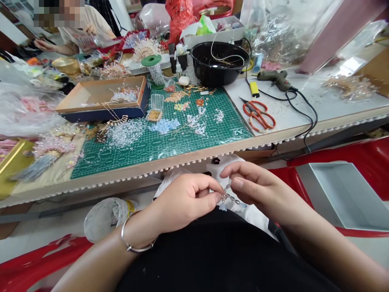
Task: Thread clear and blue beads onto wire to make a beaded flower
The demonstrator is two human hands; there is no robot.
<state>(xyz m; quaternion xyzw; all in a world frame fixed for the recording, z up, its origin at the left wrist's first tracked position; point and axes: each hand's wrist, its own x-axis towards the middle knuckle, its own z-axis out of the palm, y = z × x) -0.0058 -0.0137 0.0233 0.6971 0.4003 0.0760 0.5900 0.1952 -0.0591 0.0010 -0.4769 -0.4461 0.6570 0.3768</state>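
Note:
My left hand (185, 202) and my right hand (258, 188) meet in front of my lap, below the bench edge. Between their fingertips runs a short strand of clear beads on wire (227, 197), with a pale blue bead (223, 207) hanging at its lower end. Both thumbs and forefingers pinch the strand. A silver bangle (133, 236) circles my left wrist. Behind my hands lies a white cloth or bag (219, 170) on my lap.
The bench holds a green cutting mat (194, 138) strewn with beads, a bead-filled box (101, 97), a black bowl (219, 61), orange scissors (258, 115) and a glue gun (273, 80). A co-worker (73, 36) sits beyond it. A grey tray (340, 194) stands at right.

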